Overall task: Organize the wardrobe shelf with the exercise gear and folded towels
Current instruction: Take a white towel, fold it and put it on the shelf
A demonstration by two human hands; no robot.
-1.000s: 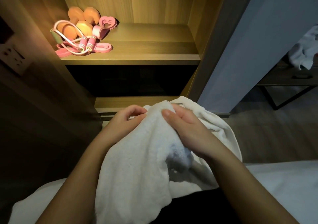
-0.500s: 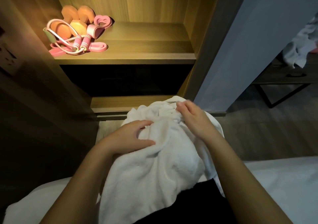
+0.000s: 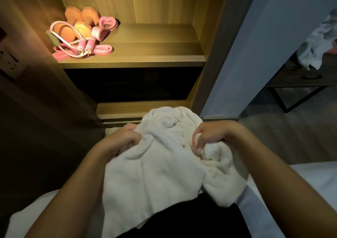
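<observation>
We see both hands sunk into a white towel [image 3: 155, 173] that lies bunched over the lap, in front of the open wardrobe. The left hand [image 3: 122, 140] grips the towel's left side, its fingers curled down into a fold, with cloth rising past the knuckles on the far side. The right hand [image 3: 217, 135] pinches a small wad on the towel's right side. Its fingertips [image 3: 196, 146] are curled inward, and white cloth shows between them and under the palm. Between our two hands the towel humps up in crumpled ridges, and below them it hangs in a broad flap over a black garment [image 3: 191, 217].

The towel is well apart from the lit wooden shelf [image 3: 145, 55] above. On the shelf's left part the exercise gear sits in one pile: orange dumbbells [image 3: 73, 26] at the back, a skipping rope [image 3: 85, 46] with pink handles draped over them, a looped pink band [image 3: 107, 23] just beside them, and a flat pink band [image 3: 104, 50] at the front.

White bedding [image 3: 313, 179] lies under our arms, and at the far right a dark table [image 3: 300, 77] carries a pale cloth [image 3: 315, 42]
</observation>
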